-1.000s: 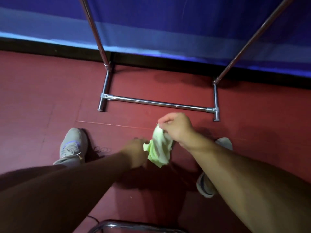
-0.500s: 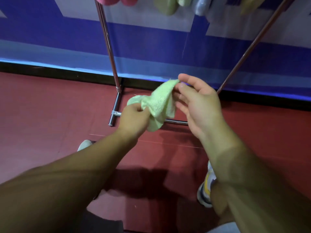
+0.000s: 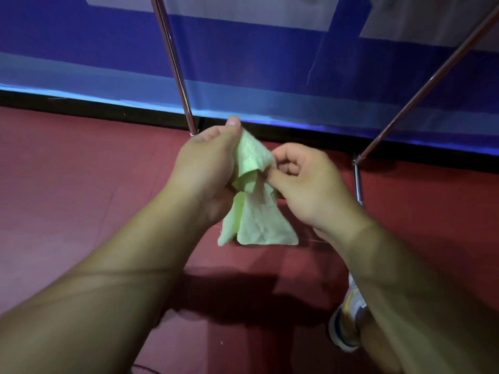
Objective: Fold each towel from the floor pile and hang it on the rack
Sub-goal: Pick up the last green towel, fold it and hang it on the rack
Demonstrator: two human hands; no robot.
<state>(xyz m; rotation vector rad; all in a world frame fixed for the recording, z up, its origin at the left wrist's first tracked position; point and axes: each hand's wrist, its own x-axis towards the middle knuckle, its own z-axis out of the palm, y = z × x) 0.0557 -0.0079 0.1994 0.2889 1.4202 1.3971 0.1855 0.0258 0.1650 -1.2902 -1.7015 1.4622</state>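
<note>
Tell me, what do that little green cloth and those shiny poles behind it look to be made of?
The green towel looks like soft terry or microfibre: a fuzzy, matte nap, and it droops in limp folds from the left hand and right hand. The rack poles look like chromed or polished steel tube: thin, rigid, with bright mirror-like streaks. The exact fibre and metal cannot be told.

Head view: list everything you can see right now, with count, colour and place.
towel: one, light green, held up between both hands, lower part hanging loose.
rack poles: two, chrome, rising from the floor behind the hands; top rail out of view.
floor: dark red, under everything.
banner: one, blue with pale panels, along the back wall.
shoe: one, pale, lower right on the floor.
left hand: grips the towel's top.
right hand: pinches the towel's upper right edge.
</note>
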